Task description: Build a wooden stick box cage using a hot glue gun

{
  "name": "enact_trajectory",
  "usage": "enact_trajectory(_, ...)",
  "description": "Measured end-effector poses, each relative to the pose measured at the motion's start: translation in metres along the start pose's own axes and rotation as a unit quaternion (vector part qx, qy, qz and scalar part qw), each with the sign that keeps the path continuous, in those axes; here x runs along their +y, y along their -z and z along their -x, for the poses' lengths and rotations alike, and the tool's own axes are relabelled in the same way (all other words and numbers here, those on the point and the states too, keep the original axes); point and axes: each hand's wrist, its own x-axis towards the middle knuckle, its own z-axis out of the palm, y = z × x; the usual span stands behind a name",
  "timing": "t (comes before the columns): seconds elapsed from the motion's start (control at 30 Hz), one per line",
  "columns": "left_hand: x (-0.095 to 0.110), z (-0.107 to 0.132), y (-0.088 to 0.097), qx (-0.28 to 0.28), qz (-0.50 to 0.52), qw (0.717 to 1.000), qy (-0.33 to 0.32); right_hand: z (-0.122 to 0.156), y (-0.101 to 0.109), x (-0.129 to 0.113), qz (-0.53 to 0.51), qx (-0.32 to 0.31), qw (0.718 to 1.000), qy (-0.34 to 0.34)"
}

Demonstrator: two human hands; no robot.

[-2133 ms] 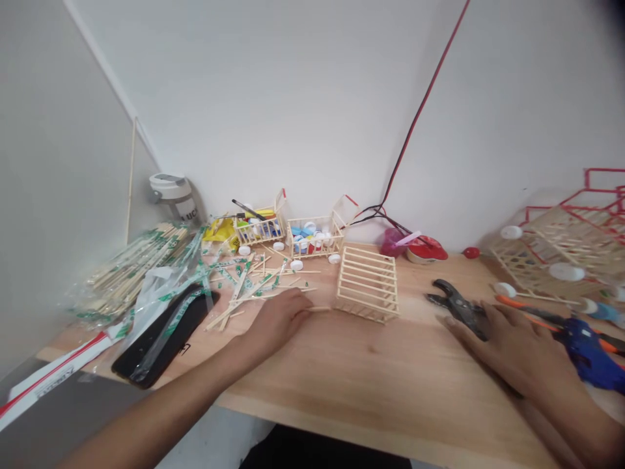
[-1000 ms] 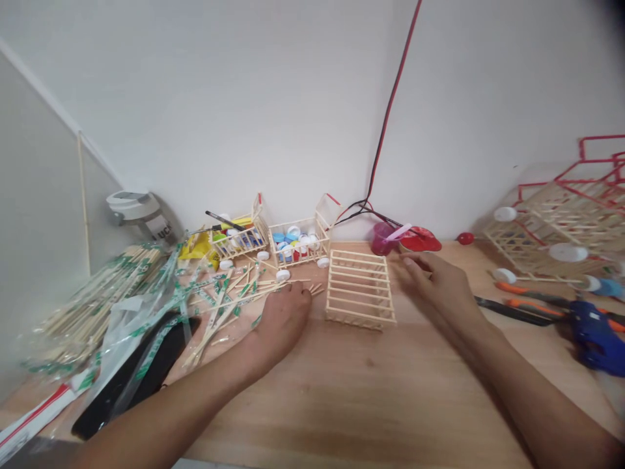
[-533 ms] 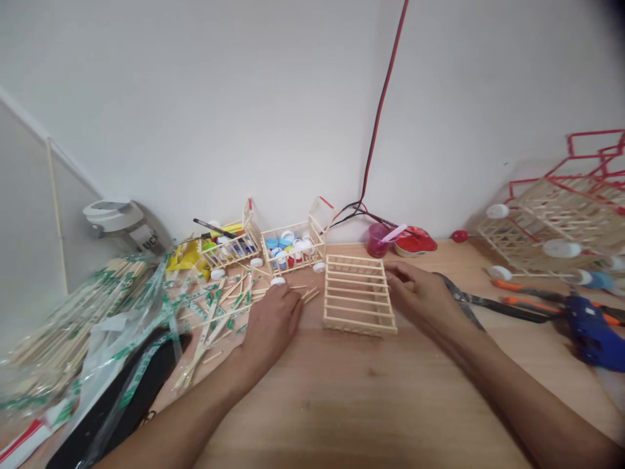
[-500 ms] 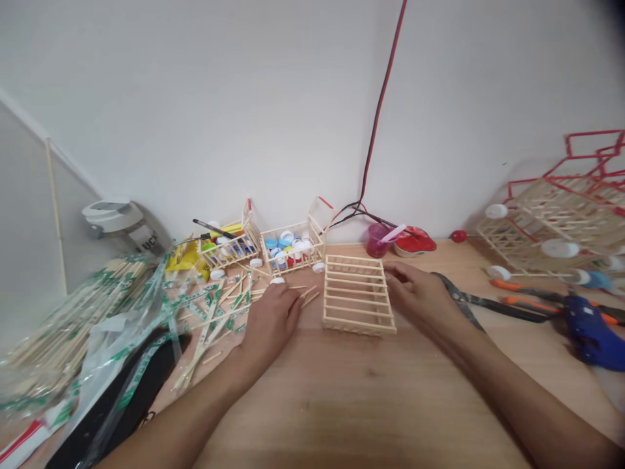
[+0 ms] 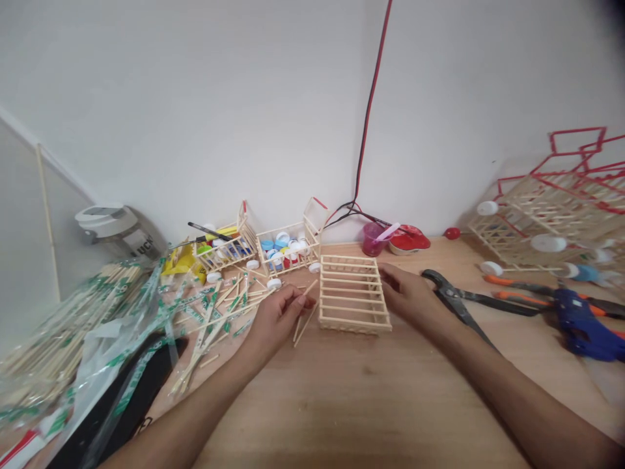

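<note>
Far left, a plastic bag of paper-wrapped sticks lay spilled on the worktop, with a black slab, probably a phone, under its edge and a grey-lidded flask behind it. Loose sticks ran toward two small stick crates by the wall, both holding bottle caps.

Left hand was half closed, thumb and fingers pinched on two thin sticks. These slanted down toward the worktop; whether their lower ends touched it could not be told. A white cap lay just beyond the knuckles.

The stick frame lay flat on the worktop between the hands, its slats running crosswise, the held sticks just off its left side. Right hand had its fingers loosely curled at the frame's right side, touching or just beside it; no firm hold could be made out.

Behind the frame stood a magenta cup and a red lid. Right of the hand lay black pliers, an orange-handled tool and a blue glue gun, below a large stick rack with red framing.
</note>
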Motion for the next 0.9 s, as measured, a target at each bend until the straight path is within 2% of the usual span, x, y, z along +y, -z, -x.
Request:
enact_trajectory(0.27,0.002,0.006,-0.002,-0.005,-0.012,1.000,-0.015,-0.001,-0.005,0.000,-0.032,-0.016,0.999,0.010)
enact_trajectory(0.43,0.006,0.009,-0.005,-0.051,0.028,0.998,-0.023,-0.002,-0.005,0.004,-0.048,-0.015,0.999,-0.001)
enact_trajectory(0.63,0.014,0.014,-0.008,-0.098,0.003,0.995,-0.028,0.001,-0.004,0.009,-0.079,-0.036,0.996,-0.007)
enact_trajectory(0.77,0.013,0.012,-0.004,-0.078,-0.013,0.996,-0.047,0.002,-0.002,0.005,-0.067,-0.042,0.997,-0.014)
enact_trajectory(0.9,0.014,0.008,0.006,0.007,-0.073,0.990,-0.121,0.001,-0.001,0.003,-0.053,-0.037,0.998,-0.022)
